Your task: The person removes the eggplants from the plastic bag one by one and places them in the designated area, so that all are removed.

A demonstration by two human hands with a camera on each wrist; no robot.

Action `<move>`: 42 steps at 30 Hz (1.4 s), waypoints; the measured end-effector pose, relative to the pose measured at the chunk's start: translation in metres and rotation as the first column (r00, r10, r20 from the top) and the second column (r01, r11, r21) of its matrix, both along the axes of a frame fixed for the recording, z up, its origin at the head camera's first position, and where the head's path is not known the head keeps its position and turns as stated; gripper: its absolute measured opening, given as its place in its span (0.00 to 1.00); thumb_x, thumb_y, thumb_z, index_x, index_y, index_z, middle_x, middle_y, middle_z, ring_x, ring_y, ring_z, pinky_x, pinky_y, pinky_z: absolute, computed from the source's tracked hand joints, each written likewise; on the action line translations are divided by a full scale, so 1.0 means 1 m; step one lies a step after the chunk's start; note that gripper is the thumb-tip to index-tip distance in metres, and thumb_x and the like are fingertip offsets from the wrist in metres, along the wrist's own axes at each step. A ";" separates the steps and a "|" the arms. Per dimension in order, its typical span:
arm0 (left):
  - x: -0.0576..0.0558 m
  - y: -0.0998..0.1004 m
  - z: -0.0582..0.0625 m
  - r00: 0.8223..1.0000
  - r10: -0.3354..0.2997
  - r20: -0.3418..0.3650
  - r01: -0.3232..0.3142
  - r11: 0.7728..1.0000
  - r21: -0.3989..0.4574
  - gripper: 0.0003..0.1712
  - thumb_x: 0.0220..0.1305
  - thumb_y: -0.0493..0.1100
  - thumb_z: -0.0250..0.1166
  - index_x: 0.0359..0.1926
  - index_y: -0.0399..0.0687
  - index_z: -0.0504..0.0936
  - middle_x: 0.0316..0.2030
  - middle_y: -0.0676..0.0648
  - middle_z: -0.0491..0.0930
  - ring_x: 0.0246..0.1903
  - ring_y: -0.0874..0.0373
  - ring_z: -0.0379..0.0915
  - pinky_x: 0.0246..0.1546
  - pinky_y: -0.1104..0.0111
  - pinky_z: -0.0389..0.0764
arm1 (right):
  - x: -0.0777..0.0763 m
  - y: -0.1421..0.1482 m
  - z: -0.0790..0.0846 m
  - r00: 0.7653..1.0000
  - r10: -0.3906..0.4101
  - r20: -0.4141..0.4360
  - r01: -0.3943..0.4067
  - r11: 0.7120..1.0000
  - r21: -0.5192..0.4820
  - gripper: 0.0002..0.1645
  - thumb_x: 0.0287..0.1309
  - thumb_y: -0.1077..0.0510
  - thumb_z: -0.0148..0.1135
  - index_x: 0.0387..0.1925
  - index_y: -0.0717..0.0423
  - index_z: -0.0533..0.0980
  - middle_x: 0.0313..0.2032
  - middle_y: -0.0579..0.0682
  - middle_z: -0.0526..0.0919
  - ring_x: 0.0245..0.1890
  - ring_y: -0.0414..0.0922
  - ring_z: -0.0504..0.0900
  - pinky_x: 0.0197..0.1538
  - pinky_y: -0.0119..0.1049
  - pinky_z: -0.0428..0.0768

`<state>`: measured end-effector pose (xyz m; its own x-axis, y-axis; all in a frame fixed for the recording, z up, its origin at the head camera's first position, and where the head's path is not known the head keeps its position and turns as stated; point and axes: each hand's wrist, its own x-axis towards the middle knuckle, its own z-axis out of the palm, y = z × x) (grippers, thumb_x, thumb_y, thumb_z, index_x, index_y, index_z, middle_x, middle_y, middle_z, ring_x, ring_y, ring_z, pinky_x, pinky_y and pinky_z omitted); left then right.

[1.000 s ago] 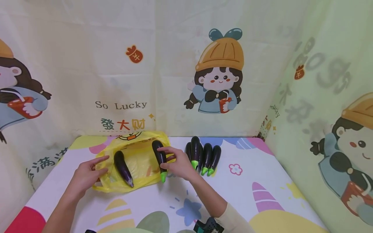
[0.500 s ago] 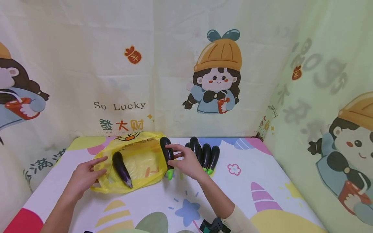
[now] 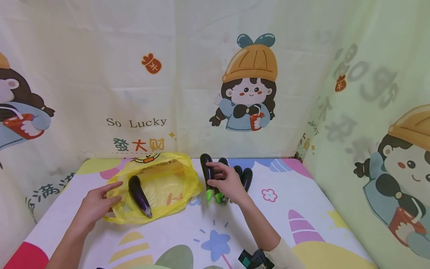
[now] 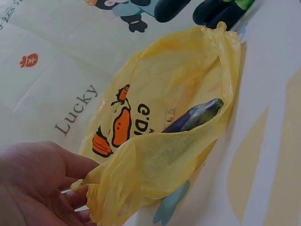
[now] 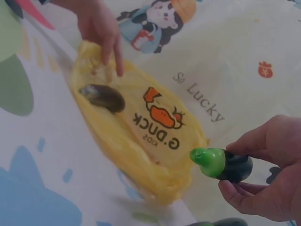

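A yellow plastic bag (image 3: 164, 186) lies on the table with its mouth spread wide. Inside it rests one dark purple eggplant (image 3: 139, 195) with a dull stem end. My left hand (image 3: 97, 205) holds the bag's left edge between thumb and fingers. To the right of the bag, my right hand (image 3: 230, 183) pinches a glossy eggplant (image 5: 237, 167) with a bright green cap, its cap end pointing toward me. Behind that hand lie several similar eggplants (image 3: 248, 178), partly hidden by it.
The table (image 3: 268, 220) has a cloth printed with coloured shapes. A patterned curtain (image 3: 195, 93) stands along its back and another closes the right side.
My right hand has moved right with the green-capped eggplant, from over the bag's opening to beside the other eggplants. My left hand stays at the bag's edge.
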<state>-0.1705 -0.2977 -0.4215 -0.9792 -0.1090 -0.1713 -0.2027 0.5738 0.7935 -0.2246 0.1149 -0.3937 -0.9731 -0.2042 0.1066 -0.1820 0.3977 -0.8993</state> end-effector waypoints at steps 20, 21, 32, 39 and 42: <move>0.000 0.000 0.003 1.000 -0.001 -0.005 0.001 1.000 -0.008 0.36 0.73 0.41 0.62 0.78 0.39 0.64 0.34 0.43 0.60 0.33 0.55 0.66 0.32 0.68 0.84 | -0.012 0.057 -0.008 0.974 -0.226 0.019 0.227 0.972 -0.054 0.32 0.59 0.64 0.72 0.65 0.44 0.80 0.58 0.60 0.79 0.54 0.55 0.86 0.54 0.48 0.86; 0.000 0.000 0.003 1.000 0.001 -0.003 -0.001 1.000 -0.008 0.36 0.73 0.41 0.62 0.78 0.39 0.64 0.34 0.43 0.60 0.33 0.55 0.66 0.32 0.68 0.84 | -0.012 0.058 -0.009 0.972 -0.232 0.024 0.233 0.971 -0.053 0.32 0.59 0.64 0.72 0.65 0.44 0.80 0.59 0.61 0.79 0.54 0.55 0.86 0.54 0.48 0.86; 0.000 -0.002 0.001 1.000 0.006 0.013 -0.006 1.000 -0.009 0.36 0.74 0.43 0.62 0.78 0.40 0.64 0.34 0.44 0.61 0.33 0.56 0.69 0.32 0.67 0.84 | -0.015 0.062 -0.021 0.959 -0.282 0.037 0.282 0.959 -0.007 0.32 0.57 0.64 0.73 0.63 0.44 0.81 0.59 0.61 0.78 0.52 0.57 0.86 0.50 0.47 0.87; 0.000 0.000 0.002 1.000 0.006 0.011 -0.005 1.000 -0.006 0.36 0.74 0.43 0.61 0.78 0.39 0.64 0.36 0.43 0.62 0.34 0.55 0.68 0.33 0.68 0.84 | -0.015 0.063 -0.025 0.951 -0.307 0.023 0.306 0.951 0.033 0.32 0.55 0.64 0.74 0.63 0.47 0.81 0.55 0.62 0.78 0.49 0.56 0.86 0.44 0.42 0.87; 0.000 0.001 0.002 1.000 0.007 0.016 -0.007 1.000 -0.002 0.36 0.74 0.43 0.61 0.78 0.39 0.64 0.36 0.43 0.62 0.35 0.54 0.68 0.33 0.68 0.84 | -0.015 0.063 -0.027 0.949 -0.315 0.020 0.314 0.948 0.057 0.32 0.55 0.63 0.75 0.63 0.47 0.81 0.57 0.62 0.77 0.50 0.57 0.86 0.44 0.43 0.87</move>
